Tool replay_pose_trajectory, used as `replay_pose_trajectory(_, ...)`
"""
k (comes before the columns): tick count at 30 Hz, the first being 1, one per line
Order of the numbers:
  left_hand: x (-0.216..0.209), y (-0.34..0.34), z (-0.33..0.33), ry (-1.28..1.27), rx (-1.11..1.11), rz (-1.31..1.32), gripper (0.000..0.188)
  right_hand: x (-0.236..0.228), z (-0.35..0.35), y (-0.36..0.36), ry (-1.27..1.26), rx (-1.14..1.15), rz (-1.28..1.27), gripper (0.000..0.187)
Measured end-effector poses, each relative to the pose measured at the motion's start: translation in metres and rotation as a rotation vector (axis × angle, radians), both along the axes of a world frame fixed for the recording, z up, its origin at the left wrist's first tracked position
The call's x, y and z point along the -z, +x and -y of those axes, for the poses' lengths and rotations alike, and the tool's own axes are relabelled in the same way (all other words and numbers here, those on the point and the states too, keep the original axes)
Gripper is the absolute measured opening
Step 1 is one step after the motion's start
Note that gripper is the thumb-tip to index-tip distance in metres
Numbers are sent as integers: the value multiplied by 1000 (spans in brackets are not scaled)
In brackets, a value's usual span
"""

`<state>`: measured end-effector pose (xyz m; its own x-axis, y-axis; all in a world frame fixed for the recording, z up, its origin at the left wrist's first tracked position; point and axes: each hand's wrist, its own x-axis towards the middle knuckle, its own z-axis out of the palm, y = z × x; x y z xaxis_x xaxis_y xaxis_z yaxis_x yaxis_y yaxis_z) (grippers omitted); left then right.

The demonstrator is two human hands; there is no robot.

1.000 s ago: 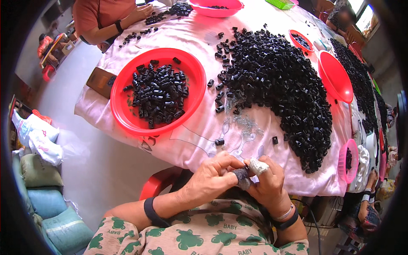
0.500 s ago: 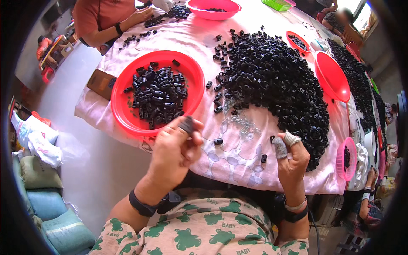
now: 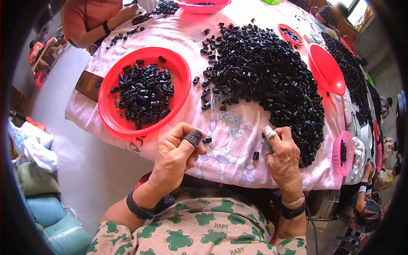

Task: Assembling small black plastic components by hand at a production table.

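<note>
My left hand [image 3: 176,148] is closed just below the red basin [image 3: 180,72], with a dark cover on the thumb. Its fingers curl inward and hide whatever they may hold. Beside them a small black cylindrical part [image 3: 207,139] lies on the cloth. My right hand [image 3: 284,153] is at the near edge of a large heap of black parts [image 3: 267,72], its fingers bent together. Pale covers wrap two of its digits; anything between them is hidden. Another black part [image 3: 256,156] lies to its left. Thin silvery coils, like small springs [image 3: 231,119], lie between my hands.
A pink patterned cloth [image 3: 221,170] covers the table. An empty red basin [image 3: 327,70] and a pink basket [image 3: 343,153] stand right. A brown box [image 3: 88,85] lies left of the filled basin. A co-worker's arm [image 3: 112,25] reaches in at far left. Filled sacks [image 3: 66,233] sit on the floor.
My left hand has drawn back from the basin's edge toward me. My right hand has turned over, its fingers now pointing down toward the cloth by the heap. The view has shifted slightly.
</note>
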<state>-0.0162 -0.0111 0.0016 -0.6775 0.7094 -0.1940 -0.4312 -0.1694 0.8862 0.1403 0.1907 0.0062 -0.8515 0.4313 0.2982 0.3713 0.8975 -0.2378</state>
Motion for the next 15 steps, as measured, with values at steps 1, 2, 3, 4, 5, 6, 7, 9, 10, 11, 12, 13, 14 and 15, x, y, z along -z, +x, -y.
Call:
replay_pose_trajectory(1,0,2,-1,0,1,-3,19,1,2,-1,6,3,-6,27)
replay_pose_trajectory(2,1,5,-1,0,20,8,18,3,2,-1,5,2,-11,27)
replay_pose_trajectory(3,0,7,0,-1,38,20,17,4,2,-1,15,-18,-13,26)
replay_pose_trajectory(4,-2,10,-1,-1,37,14,17,5,2,-1,25,-38,-15,25)
replay_pose_trajectory(5,-4,14,-1,-28,57,17,17,7,2,-1,25,-38,-19,25)
replay_pose_trajectory(6,-6,17,-1,-54,78,20,16,9,2,-2,-31,-23,-63,27)
replay_pose_trajectory(7,-8,20,0,-32,113,55,16,10,2,-2,-88,-8,-108,29)
replay_pose_trajectory(9,-17,28,-3,-35,165,103,16,8,5,2,-411,12,-196,31)
replay_pose_trajectory(10,-19,31,-5,-40,218,152,16,6,7,4,-736,34,-281,34)
replay_pose_trajectory(11,-19,32,-5,-55,275,152,18,-4,11,3,-806,-26,-312,44)
replay_pose_trajectory(12,-20,34,-7,-58,272,151,18,-8,15,3,-810,-29,-313,44)
replay_pose_trajectory(13,-21,37,-10,-64,263,139,18,-11,19,3,-822,-98,-354,48)
replay_pose_trajectory(14,-22,40,-11,-70,259,127,19,-12,22,3,-832,-165,-397,52)
replay_pose_trajectory(15,-20,40,-12,-84,261,114,22,-11,26,2,-762,-194,-446,56)
